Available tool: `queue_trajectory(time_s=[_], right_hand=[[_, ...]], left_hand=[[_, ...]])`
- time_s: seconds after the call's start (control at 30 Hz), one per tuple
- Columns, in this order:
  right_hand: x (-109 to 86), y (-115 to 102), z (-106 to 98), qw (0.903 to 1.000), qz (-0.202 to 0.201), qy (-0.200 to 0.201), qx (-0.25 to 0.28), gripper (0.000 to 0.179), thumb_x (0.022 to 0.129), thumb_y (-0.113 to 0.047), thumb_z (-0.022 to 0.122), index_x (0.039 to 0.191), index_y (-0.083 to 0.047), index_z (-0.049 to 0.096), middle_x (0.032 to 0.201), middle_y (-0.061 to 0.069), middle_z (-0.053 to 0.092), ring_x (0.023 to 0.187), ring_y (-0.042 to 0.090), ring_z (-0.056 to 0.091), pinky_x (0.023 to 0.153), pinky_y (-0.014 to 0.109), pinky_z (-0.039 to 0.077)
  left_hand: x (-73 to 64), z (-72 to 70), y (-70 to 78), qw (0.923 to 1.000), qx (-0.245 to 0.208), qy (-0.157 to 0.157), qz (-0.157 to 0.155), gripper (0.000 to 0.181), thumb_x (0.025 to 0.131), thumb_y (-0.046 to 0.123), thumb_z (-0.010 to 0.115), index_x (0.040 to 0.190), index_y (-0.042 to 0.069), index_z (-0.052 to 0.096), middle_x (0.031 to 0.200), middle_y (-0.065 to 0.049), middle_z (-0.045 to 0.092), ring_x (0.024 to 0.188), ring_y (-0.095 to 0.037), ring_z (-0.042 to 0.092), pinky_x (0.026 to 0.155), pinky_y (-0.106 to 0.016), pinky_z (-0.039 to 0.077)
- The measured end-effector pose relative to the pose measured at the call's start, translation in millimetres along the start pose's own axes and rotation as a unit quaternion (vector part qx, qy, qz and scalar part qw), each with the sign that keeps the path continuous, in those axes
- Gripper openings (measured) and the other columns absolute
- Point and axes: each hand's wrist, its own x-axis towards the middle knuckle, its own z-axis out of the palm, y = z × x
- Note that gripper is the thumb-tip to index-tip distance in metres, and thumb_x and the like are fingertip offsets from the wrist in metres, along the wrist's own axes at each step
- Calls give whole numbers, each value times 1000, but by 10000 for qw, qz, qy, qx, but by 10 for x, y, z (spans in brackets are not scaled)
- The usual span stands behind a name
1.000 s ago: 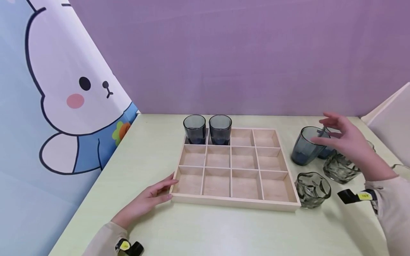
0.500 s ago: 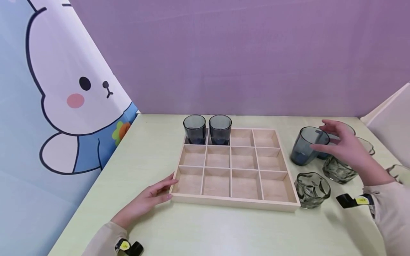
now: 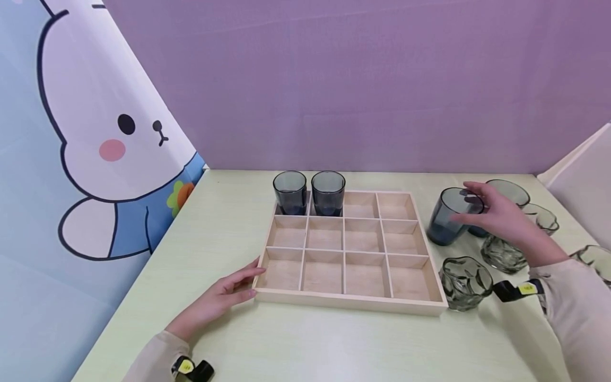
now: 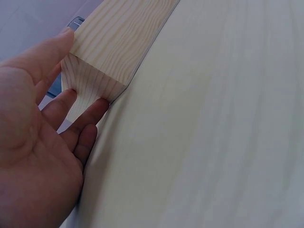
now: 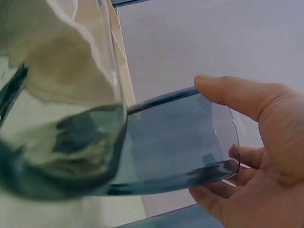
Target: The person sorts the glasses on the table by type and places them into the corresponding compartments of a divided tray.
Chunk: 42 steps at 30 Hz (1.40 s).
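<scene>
A right hand point(image 3: 501, 217) clamps a tilted, blue-grey cylindrical glass tumbler point(image 3: 441, 225) near its rim while the left hand point(image 3: 226, 294) grips a corner of a pale, rectangular wooden twelve-compartment tray point(image 3: 350, 303)

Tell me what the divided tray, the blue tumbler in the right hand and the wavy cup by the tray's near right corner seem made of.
Divided tray: bare-looking, matte pale wood; striped grain shows in the left wrist view.
Blue tumbler: smooth, glossy, probably tinted glass; its wall is see-through, though plastic is possible.
Wavy cup: glossy, likely smoky glass, judging by dark ripples.
</scene>
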Motion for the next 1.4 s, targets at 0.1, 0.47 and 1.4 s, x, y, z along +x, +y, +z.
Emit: queue_trajectory(time_s=[0.1, 0.47, 1.4], right_hand=[[7, 1, -3, 9999, 61, -85, -67, 96, 90, -29, 76, 155, 7, 15, 144, 37, 36, 132, 52, 36, 99, 64, 33], [39, -56, -38, 9996, 143, -113, -196, 96, 86, -31, 80, 155, 2, 22, 146, 30, 41, 130, 46, 41, 95, 51, 40], [92, -436, -113, 9990, 84, 250, -354, 96, 80, -37, 85, 155, -7, 33, 142, 25, 48, 126, 40, 46, 86, 34, 37]], left_hand=[[-4, 1, -3, 10000, -26, 7, 23, 49, 100, 17, 61, 146, 7, 49, 164, -15, 14, 147, -42, 17, 102, -10, 26], [-8, 2, 0, 9999, -99, -5, -54, 50, 100, 18, 61, 147, 8, 49, 165, -13, 14, 148, -40, 15, 103, -10, 26], [9, -13, -42, 9995, -134, -81, 263, 49, 100, 14, 61, 146, 5, 49, 164, -18, 15, 146, -44, 16, 103, -10, 27]])
